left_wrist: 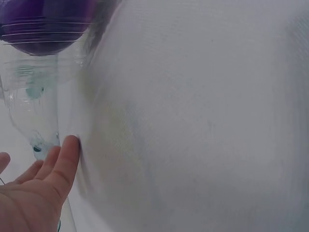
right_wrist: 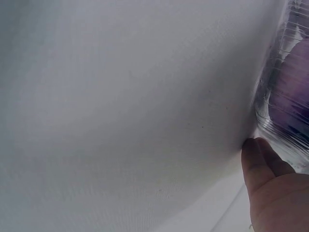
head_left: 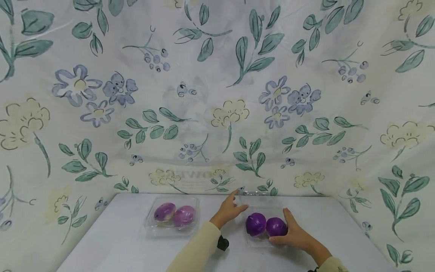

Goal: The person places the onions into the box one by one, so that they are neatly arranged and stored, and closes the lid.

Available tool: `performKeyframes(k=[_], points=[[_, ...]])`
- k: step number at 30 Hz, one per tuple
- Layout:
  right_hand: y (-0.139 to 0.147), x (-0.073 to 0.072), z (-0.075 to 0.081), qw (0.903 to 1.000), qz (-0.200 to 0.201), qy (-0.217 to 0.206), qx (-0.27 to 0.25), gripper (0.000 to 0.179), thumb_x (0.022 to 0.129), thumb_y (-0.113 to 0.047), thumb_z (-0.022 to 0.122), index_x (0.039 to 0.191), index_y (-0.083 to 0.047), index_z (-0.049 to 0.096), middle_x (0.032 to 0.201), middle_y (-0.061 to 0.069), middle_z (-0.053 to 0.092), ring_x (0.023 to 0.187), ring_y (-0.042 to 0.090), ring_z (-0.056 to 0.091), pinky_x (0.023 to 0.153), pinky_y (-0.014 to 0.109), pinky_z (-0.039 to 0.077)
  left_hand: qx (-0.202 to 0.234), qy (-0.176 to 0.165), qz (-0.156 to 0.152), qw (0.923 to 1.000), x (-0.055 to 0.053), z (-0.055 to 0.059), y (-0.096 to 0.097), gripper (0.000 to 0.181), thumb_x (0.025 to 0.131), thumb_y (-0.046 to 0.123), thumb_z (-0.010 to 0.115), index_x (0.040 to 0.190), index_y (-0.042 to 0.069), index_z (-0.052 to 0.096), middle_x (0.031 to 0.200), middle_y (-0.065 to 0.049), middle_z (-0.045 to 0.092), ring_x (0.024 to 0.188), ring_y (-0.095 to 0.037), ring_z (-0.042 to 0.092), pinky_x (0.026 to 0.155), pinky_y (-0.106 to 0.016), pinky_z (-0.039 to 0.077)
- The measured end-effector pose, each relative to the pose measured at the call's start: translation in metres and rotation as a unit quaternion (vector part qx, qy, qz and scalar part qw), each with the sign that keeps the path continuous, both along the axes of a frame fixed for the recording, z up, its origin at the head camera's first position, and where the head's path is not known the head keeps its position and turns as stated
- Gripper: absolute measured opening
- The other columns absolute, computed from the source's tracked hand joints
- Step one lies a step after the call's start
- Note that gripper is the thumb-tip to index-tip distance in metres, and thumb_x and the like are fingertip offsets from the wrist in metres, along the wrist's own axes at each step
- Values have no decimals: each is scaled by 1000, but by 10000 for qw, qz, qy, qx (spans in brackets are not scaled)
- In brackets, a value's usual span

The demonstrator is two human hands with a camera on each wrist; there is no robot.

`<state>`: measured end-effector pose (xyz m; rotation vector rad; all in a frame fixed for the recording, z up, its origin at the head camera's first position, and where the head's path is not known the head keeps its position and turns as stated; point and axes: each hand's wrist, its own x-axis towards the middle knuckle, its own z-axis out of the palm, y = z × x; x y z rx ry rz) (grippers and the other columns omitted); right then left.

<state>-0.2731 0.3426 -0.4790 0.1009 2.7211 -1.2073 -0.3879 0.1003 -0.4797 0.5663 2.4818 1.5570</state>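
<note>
In the head view, a clear plastic box (head_left: 249, 243) at the right of the table holds two glossy purple round pieces, a left one (head_left: 256, 224) with a small pointed tip and a right one (head_left: 276, 227). Its clear lid (head_left: 263, 203) is raised behind them. My right hand (head_left: 296, 236) holds the box's right side, thumb across the front by the right piece, fingers along the outer wall. The fingers (right_wrist: 256, 164) touch the ribbed wall in the right wrist view. My left hand (head_left: 228, 210) reaches to the lid's left edge with fingers spread; whether they touch it I cannot tell.
At the left, a closed clear box (head_left: 149, 226) contains two pinkish-purple pieces, one of them (head_left: 164, 212) partly yellowish. Both boxes are on a white table (head_left: 112, 241). A floral cloth (head_left: 204, 158) hangs behind the table and along its sides.
</note>
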Motion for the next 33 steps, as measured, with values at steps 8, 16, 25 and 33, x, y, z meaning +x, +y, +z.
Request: performKeyframes(k=[8, 16, 25, 33], points=[[-2, 0, -1, 10000, -43, -38, 51, 134, 72, -51, 84, 155, 6, -4, 160, 34, -8, 147, 54, -1, 113, 71, 10, 172, -508, -157, 9984, 3, 0, 0, 78, 91, 26, 72, 151, -1, 31, 134, -32, 55, 101, -36, 69, 86, -45, 58], [0, 4, 4, 9999, 115, -26, -21, 133, 74, -49, 83, 155, 6, -7, 160, 33, -11, 147, 53, -5, 114, 70, 6, 333, -993, -295, 9941, 1, 2, 2, 79, 93, 26, 70, 150, -9, 28, 139, -28, 54, 111, -37, 67, 92, -45, 56], [-3, 8, 7, 9999, 107, 15, 15, 133, 74, -49, 84, 155, 5, -7, 160, 33, -11, 147, 53, -5, 114, 70, 7, 603, -994, -466, 9921, 1, 2, 1, 77, 91, 19, 72, 150, -8, 29, 145, -27, 48, 120, -38, 62, 89, -44, 57], [-6, 13, 8, 10000, 47, 7, -41, 133, 73, -47, 84, 155, 6, -6, 160, 33, -11, 147, 53, -5, 114, 70, 7, 588, -646, -567, 9946, 1, 1, 1, 79, 91, 14, 72, 152, -6, 27, 148, -24, 47, 117, -35, 64, 85, -44, 59]])
